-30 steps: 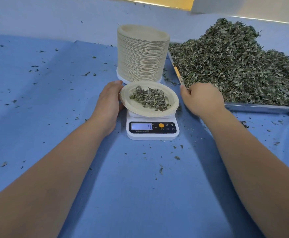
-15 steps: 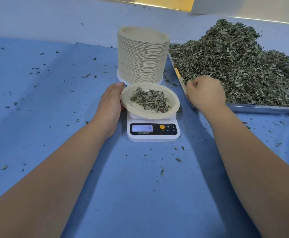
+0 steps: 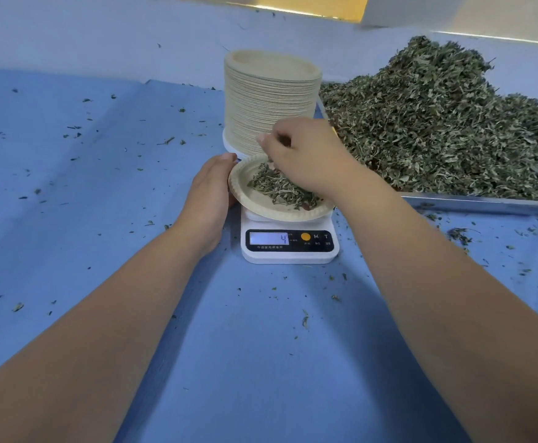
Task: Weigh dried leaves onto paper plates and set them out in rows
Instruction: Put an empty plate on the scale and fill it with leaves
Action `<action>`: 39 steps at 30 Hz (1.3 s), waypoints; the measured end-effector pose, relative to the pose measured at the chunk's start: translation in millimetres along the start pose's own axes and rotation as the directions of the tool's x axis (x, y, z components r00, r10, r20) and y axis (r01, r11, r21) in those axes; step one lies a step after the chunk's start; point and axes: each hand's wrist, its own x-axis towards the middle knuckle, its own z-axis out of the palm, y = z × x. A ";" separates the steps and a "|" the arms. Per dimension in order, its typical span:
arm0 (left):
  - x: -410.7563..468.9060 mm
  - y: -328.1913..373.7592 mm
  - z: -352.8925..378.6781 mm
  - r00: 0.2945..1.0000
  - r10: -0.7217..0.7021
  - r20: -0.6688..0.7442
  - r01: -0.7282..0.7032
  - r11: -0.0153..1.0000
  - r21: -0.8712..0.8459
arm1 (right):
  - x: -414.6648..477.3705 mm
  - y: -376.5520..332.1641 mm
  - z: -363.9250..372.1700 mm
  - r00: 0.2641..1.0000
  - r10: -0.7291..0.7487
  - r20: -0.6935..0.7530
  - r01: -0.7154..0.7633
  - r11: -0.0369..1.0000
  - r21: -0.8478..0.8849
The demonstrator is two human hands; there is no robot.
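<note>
A paper plate with a small heap of dried leaves sits on a white kitchen scale whose display reads 4. My left hand rests against the plate's left rim, fingers fairly straight. My right hand hovers over the plate's far right side with fingers curled, pinching some leaves. A tall stack of paper plates stands just behind the scale. A big pile of dried leaves fills a metal tray to the right.
Blue cloth covers the table, dotted with leaf crumbs. Open cloth stretches to the left and in front of the scale. The tray's edge runs close to the scale's right side.
My right hand has moved from the leaf tray's edge leftward to above the plate, carrying a pinch of leaves. My left hand has stayed at the plate's rim.
</note>
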 end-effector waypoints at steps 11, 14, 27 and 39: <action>-2.3 1.5 -0.7 1.000 -0.019 0.021 0.018 0.999 0.051 | -34.0 38.7 -17.8 0.901 0.258 -0.348 -0.081 0.890 0.450; -3.5 2.4 0.0 1.000 -0.029 -0.004 0.029 0.998 0.054 | -48.0 62.0 -18.8 0.859 0.326 -0.395 -0.170 0.909 0.382; -5.1 2.1 0.0 1.000 0.015 -0.011 -0.014 0.995 0.098 | -63.5 112.7 -11.0 0.883 0.370 -0.289 -0.384 0.923 0.010; -5.2 2.0 0.8 1.000 0.007 0.010 -0.008 0.991 0.132 | -66.2 112.3 -11.1 0.861 0.394 -0.322 -0.406 0.913 0.031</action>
